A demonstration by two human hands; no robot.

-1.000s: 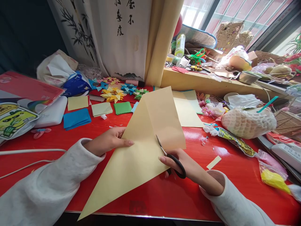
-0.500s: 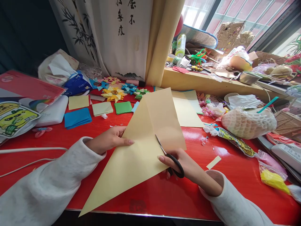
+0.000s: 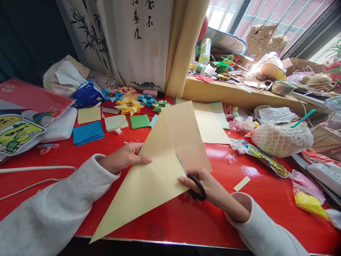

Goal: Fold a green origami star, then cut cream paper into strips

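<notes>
A large folded sheet of tan paper [image 3: 157, 167] lies slanted over the red table [image 3: 186, 220], its long point reaching the near edge. My left hand [image 3: 125, 158] pinches the sheet's left edge, thumb on top. My right hand [image 3: 210, 188] is closed round the black handles of a pair of scissors [image 3: 190, 177], whose blades reach into the paper along the fold line at its lower right.
Another pale yellow sheet [image 3: 211, 124] lies behind. Small paper squares [image 3: 87, 133] and folded paper stars [image 3: 128, 106] sit at the back left. A netted bundle [image 3: 281, 139], snack packets and clutter crowd the right; a white cable [image 3: 34, 169] runs along the left.
The scissors have crept slightly forward into the paper and my right hand has shifted a little left; the sheet has turned very slightly. My left hand stays put.
</notes>
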